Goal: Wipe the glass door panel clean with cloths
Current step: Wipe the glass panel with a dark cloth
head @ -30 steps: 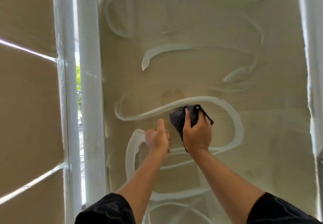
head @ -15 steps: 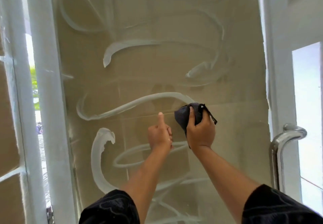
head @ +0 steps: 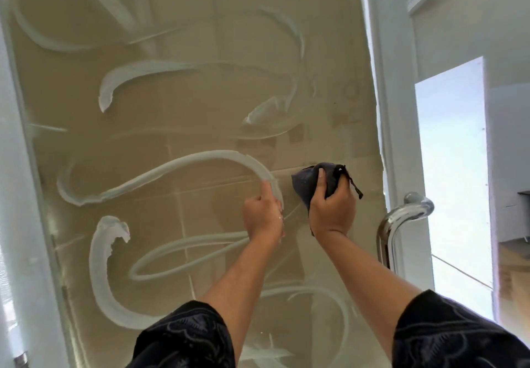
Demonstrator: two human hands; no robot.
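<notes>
Right hand [head: 332, 212] clamped round bunched dark-grey cloth [head: 307, 181], pressing it on foam-streaked glass door panel [head: 200, 121] to scrub. Left hand [head: 262, 218], nine o'clock of cloth, curled; contents unclear.

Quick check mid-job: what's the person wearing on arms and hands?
The left hand and right hand are bare: no gloves, rings or watch show. The left sleeve and right sleeve are short, black, with a faint grey swirl pattern; forearms are uncovered.

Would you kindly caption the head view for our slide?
Right hand grips a dark cloth against the streaked glass door panel, left hand alongside.
</notes>
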